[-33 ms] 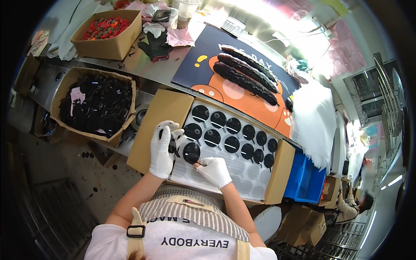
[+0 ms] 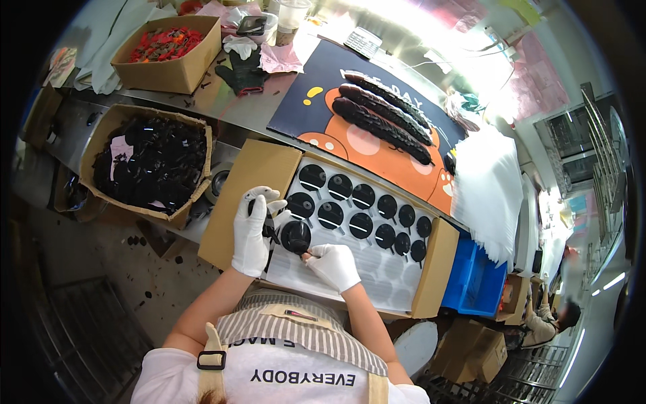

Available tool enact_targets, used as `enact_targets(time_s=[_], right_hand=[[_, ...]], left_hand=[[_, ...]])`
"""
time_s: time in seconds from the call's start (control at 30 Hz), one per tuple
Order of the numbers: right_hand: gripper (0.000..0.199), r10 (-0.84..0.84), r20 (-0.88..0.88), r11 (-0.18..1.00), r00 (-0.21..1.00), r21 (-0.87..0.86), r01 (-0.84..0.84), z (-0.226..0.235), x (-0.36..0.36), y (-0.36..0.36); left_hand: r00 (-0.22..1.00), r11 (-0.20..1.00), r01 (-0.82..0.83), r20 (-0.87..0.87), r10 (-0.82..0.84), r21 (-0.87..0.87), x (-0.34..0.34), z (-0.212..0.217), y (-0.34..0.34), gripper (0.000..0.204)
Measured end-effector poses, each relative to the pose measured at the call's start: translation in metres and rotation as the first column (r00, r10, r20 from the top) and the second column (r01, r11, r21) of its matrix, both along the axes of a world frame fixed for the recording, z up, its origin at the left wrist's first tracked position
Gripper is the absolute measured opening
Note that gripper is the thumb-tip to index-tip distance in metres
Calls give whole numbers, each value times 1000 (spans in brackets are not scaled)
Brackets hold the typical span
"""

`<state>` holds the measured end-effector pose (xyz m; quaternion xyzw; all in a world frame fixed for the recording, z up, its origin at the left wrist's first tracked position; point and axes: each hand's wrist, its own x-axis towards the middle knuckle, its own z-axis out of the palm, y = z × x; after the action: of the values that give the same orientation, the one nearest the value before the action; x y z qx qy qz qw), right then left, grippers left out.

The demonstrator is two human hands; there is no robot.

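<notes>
My left hand (image 2: 252, 233), in a white glove, is above the left side of an open cardboard box (image 2: 428, 269). Its fingers curl around some small black pieces (image 2: 270, 229), whose exact kind I cannot make out. Across from it, my gloved right hand (image 2: 334, 266) pinches the short tab of a glossy black round disc (image 2: 296, 234), a bare fingertip showing. The disc is at the left end of the white moulded tray (image 2: 336, 269) inside the box. Behind it, similar tabbed black discs (image 2: 330, 215) sit in rows in round hollows.
A worn carton of black parts (image 2: 148, 158) stands at the left, with a box of red pieces (image 2: 165, 50) behind. Stacks of black discs (image 2: 383, 121) lie on a printed mat (image 2: 303, 101). White sheets (image 2: 488, 192) and a blue bin (image 2: 474, 276) are at the right.
</notes>
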<state>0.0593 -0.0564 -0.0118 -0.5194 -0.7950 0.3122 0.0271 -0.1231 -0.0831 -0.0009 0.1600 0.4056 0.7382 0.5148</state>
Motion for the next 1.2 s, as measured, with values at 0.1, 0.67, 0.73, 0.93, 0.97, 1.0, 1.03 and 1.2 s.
enact_targets(time_s=[0.1,0.67,0.73,0.93,0.97,1.0,1.03,1.2], right_hand=[[22,11,246,996,969,86,-33,7,26,6],[18,-458,585,889,669,314,334,0,245,-10],[17,-502,563,864,656,365,348,1,250,-13],[15,-519,568,855,639,347,386,-2,255,-18],[15,-515,570,857,641,335,391,1,255,-17],[15,-510,571,860,643,324,395,3,254,-15],[17,-535,467,841,704,375,390,2,254,-15],[40,-416,259,895,872,285,342,6,230,-3]], left_hand=[[996,998,61,-69,-63,-28,-6,1,0,20],[-237,895,328,-944,-231,-301,77,-19,4,34],[-273,891,327,-935,-228,-313,86,-25,8,32],[-349,858,354,-904,-247,-371,113,-27,21,31],[-377,849,348,-888,-262,-398,112,-21,23,31],[-341,857,354,-905,-256,-375,112,-16,22,31],[-304,865,358,-920,-248,-352,112,-13,20,32],[-277,793,522,-942,-191,-314,142,0,27,37]])
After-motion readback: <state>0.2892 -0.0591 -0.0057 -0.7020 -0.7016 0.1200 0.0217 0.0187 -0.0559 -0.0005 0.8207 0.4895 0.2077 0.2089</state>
